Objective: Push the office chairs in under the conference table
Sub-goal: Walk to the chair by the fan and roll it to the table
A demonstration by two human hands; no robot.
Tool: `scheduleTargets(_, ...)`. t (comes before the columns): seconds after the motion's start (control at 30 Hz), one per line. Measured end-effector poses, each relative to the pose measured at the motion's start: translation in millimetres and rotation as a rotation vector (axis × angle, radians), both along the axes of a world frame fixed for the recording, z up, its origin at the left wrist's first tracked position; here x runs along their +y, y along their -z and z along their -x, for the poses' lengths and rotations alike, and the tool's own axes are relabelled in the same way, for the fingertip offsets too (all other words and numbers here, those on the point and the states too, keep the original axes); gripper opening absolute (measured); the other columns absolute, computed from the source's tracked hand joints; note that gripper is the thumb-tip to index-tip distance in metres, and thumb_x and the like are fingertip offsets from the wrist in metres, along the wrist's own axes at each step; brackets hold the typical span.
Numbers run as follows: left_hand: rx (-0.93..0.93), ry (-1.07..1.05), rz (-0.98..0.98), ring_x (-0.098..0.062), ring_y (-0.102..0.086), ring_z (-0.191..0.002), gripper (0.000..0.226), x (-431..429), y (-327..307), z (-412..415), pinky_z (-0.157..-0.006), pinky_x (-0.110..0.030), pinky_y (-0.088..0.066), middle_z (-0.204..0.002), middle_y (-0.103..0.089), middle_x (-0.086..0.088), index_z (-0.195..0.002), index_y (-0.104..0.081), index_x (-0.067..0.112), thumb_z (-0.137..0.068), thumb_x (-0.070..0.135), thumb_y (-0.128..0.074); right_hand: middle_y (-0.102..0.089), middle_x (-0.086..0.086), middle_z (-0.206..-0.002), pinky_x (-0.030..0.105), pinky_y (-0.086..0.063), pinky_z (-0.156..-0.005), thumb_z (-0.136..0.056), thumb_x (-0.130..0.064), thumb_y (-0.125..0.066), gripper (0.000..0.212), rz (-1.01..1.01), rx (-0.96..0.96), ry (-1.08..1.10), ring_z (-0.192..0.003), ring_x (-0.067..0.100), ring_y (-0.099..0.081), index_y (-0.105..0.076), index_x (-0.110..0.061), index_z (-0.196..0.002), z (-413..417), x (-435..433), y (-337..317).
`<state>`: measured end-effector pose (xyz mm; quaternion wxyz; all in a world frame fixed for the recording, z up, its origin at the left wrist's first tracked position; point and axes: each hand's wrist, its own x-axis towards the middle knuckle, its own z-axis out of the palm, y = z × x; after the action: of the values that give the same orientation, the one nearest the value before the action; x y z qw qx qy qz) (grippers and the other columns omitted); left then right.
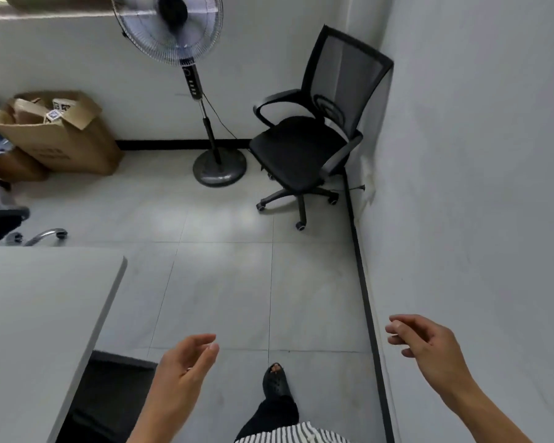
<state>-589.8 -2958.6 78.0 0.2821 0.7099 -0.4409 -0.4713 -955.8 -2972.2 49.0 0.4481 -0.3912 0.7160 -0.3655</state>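
Black mesh-backed office chair [304, 145], armrests

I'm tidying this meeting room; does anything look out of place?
Yes. The black mesh-backed office chair stands in the far corner by the right wall, beside the grey pedestal fan, apart from the grey conference table rather than tucked under it.

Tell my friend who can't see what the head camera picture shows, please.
A black mesh office chair stands in the corner, apart from the grey table at lower left. The left hand and right hand reach forward empty; a standing fan is beside the chair.
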Motion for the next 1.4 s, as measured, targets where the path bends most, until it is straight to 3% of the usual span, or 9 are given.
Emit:
scheduleTargets(0.1, -0.038, 0.085, 0.051, -0.011, -0.070, -0.081, 0.025, -87.7, -16.8, 3.2, -0.077, -0.036, -0.054, -0.084, -0.076, 0.001, -0.087, -0.070, 0.037, -0.068, 0.052, -0.064, -0.075, -0.002, -0.078, 0.029, -0.054, -0.067, -0.090, -0.013, -0.061, 0.012, 0.050, 0.010, 0.041, -0.073, 0.012, -0.071, -0.071, -0.019, -0.092, 3.1, -59.6, -17.5)
scheduleTargets(0.2, -0.059, 0.205, 0.095, -0.014, -0.069, -0.087, 0.014, -167.0, -26.1, 15.9, -0.080, -0.037, -0.055, -0.089, -0.074, 0.000, -0.097, -0.068, 0.029, -0.085, 0.034, -0.065, -0.075, -0.010, -0.080, 0.029, -0.054, -0.067, -0.091, -0.015, -0.060, 0.013, 0.066, 0.005, 0.093, -0.075, 0.009, -0.071, -0.070, -0.023, -0.091, 10.3, -105.8, -24.0)
scheduleTargets(0.37, -0.043, 0.260, 0.115, -0.012, -0.068, -0.089, 0.013, -271.7, -25.9, 49.4, -0.079, -0.031, -0.053, -0.091, -0.074, 0.001, -0.098, -0.068, 0.028, -0.086, 0.029, -0.062, -0.076, -0.003, -0.077, 0.031, -0.052, -0.066, -0.090, -0.010, -0.061, 0.013, 0.047, -0.028, 0.178, -0.072, 0.012, -0.071, -0.071, -0.020, -0.090, 33.2, -178.5, -12.1)
scheduleTargets(0.53, -0.039, 0.232, 0.109, -0.012, -0.070, -0.086, 0.009, -365.3, -13.7, 87.1, -0.074, -0.030, -0.054, -0.087, -0.075, 0.000, -0.093, -0.068, 0.030, -0.086, 0.027, -0.064, -0.076, -0.001, -0.079, 0.030, -0.052, -0.065, -0.090, -0.012, -0.062, 0.012, 0.034, -0.028, 0.219, -0.077, 0.018, -0.072, -0.071, -0.019, -0.090, 77.0, -292.0, 7.2)
scheduleTargets(0.67, -0.045, 0.186, 0.111, -0.009, -0.070, -0.084, 0.029, -436.8, -32.0, 110.8, -0.074, -0.033, -0.054, -0.086, -0.075, 0.003, -0.087, -0.070, 0.037, -0.067, 0.056, -0.062, -0.075, 0.004, -0.083, 0.029, -0.051, -0.065, -0.090, -0.012, -0.061, 0.011, 0.053, -0.054, 0.171, -0.080, 0.020, -0.072, -0.071, -0.016, -0.091, 97.6, -398.6, -1.6)
scheduleTargets(0.9, -0.039, 0.133, 0.091, -0.008, -0.069, -0.082, 0.014, -549.2, -30.1, 134.1, -0.075, -0.033, -0.054, -0.086, -0.075, 0.007, -0.092, -0.069, 0.029, -0.082, 0.038, -0.066, -0.074, 0.003, -0.079, 0.028, -0.052, -0.067, -0.089, -0.014, -0.063, 0.010, 0.072, -0.037, 0.044, -0.074, 0.013, -0.070, -0.072, -0.018, -0.089, 107.1, -566.2, -20.9)
scheduleTargets(1.07, -0.026, 0.158, 0.057, -0.007, -0.068, -0.079, 0.007, -639.6, -12.2, 131.6, -0.072, -0.029, -0.051, -0.083, -0.074, -0.001, -0.091, -0.069, 0.029, -0.085, 0.028, -0.066, -0.075, 0.005, -0.078, 0.035, -0.055, -0.072, -0.089, -0.015, -0.063, 0.010, 0.004, 0.007, 0.054, -0.079, 0.020, -0.070, -0.072, -0.019, -0.090, 108.9, -642.7, -4.7)
scheduleTargets(1.17, -0.039, 0.210, 0.082, -0.004, -0.067, -0.077, 0.010, -709.8, -9.7, 127.8, -0.071, -0.029, -0.051, -0.081, -0.074, 0.003, -0.091, -0.069, 0.027, -0.086, 0.020, -0.064, -0.075, 0.002, -0.077, 0.036, -0.055, -0.075, -0.088, -0.014, -0.063, 0.012, -0.013, 0.048, 0.078, -0.079, 0.019, -0.071, -0.072, -0.022, -0.087, 108.5, -683.3, 1.5)
scheduleTargets(1.4, -0.094, 0.410, 0.121, -0.006, -0.066, -0.088, 0.012, -888.8, -22.9, 157.2, -0.081, -0.033, -0.053, -0.088, -0.072, 0.006, -0.097, -0.067, 0.031, -0.088, 0.033, -0.060, -0.073, -0.002, -0.080, 0.028, -0.051, -0.076, -0.088, -0.020, -0.064, 0.008, 0.029, 0.197, 0.136, -0.082, 0.014, -0.069, -0.070, -0.025, -0.089, 121.9, -803.5, -22.6)
